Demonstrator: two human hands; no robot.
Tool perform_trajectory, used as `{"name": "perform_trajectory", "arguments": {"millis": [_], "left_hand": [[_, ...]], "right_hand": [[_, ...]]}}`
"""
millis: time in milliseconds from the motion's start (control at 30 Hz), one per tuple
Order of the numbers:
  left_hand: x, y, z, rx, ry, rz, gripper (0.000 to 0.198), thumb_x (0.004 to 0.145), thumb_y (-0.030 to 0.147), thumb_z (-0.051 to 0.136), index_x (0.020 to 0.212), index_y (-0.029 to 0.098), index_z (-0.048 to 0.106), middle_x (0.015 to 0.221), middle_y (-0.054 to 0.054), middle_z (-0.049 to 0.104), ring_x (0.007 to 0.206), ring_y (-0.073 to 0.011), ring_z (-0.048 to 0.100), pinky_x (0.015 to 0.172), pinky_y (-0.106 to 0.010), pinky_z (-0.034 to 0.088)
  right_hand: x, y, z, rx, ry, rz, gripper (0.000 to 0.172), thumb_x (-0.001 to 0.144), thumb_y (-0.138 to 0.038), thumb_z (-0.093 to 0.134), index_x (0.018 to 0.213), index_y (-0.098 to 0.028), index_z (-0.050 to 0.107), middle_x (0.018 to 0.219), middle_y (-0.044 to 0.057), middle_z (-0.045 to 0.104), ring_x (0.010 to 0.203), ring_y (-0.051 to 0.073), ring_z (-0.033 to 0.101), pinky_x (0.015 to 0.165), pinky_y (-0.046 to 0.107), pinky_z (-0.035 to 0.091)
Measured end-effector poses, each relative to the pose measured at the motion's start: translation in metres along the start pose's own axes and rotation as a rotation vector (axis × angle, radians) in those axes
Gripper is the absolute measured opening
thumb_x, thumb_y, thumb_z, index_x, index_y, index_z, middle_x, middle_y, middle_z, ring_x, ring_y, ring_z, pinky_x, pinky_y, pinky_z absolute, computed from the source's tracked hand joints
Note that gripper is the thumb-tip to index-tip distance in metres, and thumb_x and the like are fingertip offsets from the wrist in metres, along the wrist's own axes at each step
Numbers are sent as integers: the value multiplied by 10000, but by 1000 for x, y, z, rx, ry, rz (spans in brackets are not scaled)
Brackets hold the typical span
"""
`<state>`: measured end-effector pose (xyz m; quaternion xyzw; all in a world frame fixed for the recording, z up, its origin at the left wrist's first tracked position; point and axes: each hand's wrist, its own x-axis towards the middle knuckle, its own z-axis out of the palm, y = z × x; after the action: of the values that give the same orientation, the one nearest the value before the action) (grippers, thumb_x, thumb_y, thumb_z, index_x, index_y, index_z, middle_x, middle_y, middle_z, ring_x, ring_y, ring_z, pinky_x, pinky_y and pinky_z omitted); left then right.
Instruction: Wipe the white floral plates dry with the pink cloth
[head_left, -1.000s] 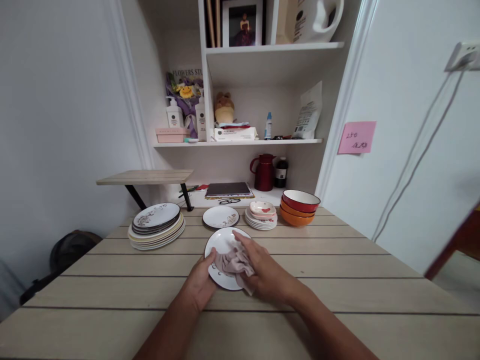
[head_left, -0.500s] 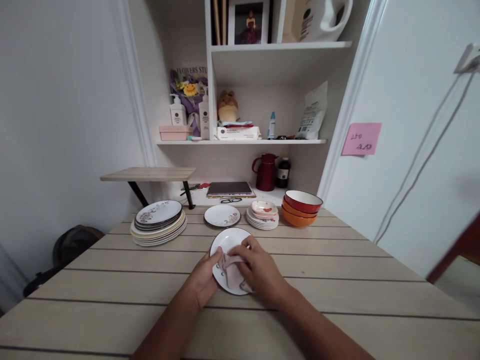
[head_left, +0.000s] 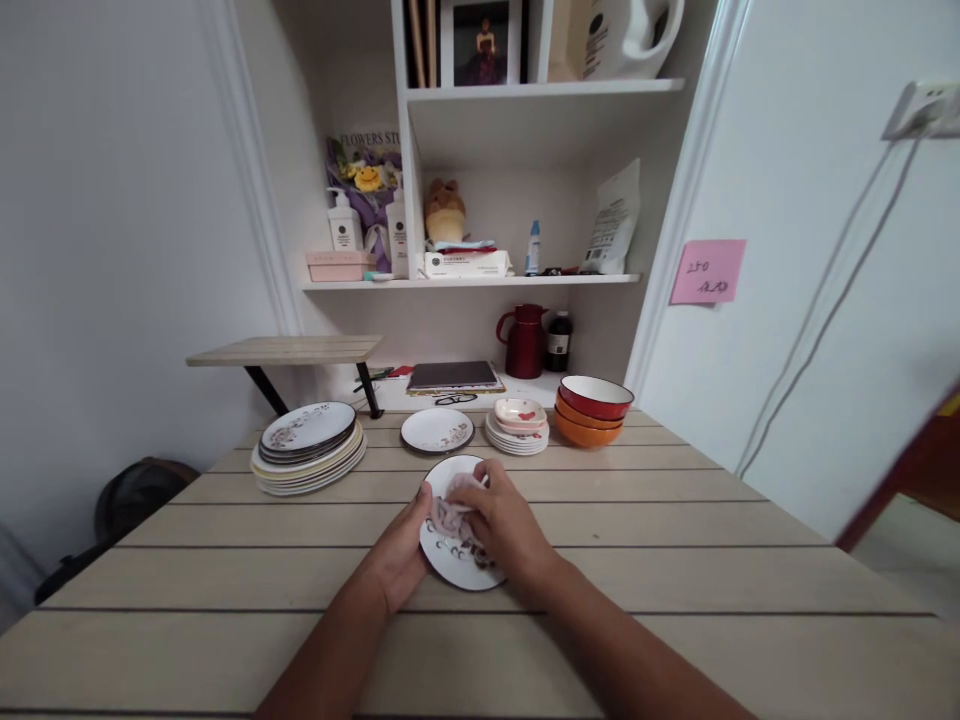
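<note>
Here, closest to the camera, both forearms reach in over the pale slatted counter (head_left: 675, 570). The left hand (head_left: 403, 556) is closed around the left rim of a white plate (head_left: 459, 572) with a dark edge, thumb on top and fingers under it. The plate sits in the middle of the counter, and whether it is flat on the wood or slightly lifted cannot be told. The right hand (head_left: 504, 524) is clenched on a bunched pinkish cloth (head_left: 450, 511), pressing it against the plate's upper face. Farther back, a row of crockery runs along the counter's far edge. At the left is a tall stack of large plates (head_left: 309, 455) topped by a flowered one. Next comes a single small plate (head_left: 437, 430), then a low stack of small dishes (head_left: 516, 430). At the right, a red bowl sits nested on orange bowls (head_left: 594, 410). Behind them, on a lower ledge, lie a dark tablet (head_left: 454, 375), a red jug (head_left: 525, 342) and a dark bottle (head_left: 558, 342) just beside it. Higher up, a white shelf (head_left: 480, 283) holds a tissue box (head_left: 465, 264), a plush toy (head_left: 445, 210) and pump bottles (head_left: 345, 225). A pink note (head_left: 707, 271) is stuck to the wall on the right.
</note>
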<state>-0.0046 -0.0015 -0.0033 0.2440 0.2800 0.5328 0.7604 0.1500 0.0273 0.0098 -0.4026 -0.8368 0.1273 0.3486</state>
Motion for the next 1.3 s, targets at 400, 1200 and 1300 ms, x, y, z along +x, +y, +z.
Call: {"name": "perform_trajectory", "arguments": {"millis": [400, 1200, 1300], "left_hand": [[-5, 0, 6, 84, 54, 27, 477, 870, 423, 572, 1221, 102, 609, 1113, -168, 698, 1084, -282, 636, 970, -388, 456], [2, -2, 3, 139, -64, -5, 648, 901, 589, 344, 1359, 152, 480, 1255, -139, 630, 1213, -248, 549, 1074, -389, 345], [2, -2, 4, 130, -64, 6, 665, 889, 610, 335, 1341, 149, 499, 1217, -145, 652, 1178, -251, 575, 1050, -392, 372]], "right_hand": [[-11, 12, -17, 6, -354, -42, 365, 659, -42, 534, 809, -304, 739, 831, -6, 609, 782, 148, 566, 690, 232, 383], [17, -10, 5, -82, 32, 107, 347, 808, -125, 458, 1106, -264, 569, 1133, 45, 500, 893, 168, 557, 741, 276, 422], [12, -9, 3, 51, -70, -26, 376, 814, -173, 505, 1180, -243, 562, 1154, 61, 489, 1010, 184, 527, 873, 308, 426]]}}
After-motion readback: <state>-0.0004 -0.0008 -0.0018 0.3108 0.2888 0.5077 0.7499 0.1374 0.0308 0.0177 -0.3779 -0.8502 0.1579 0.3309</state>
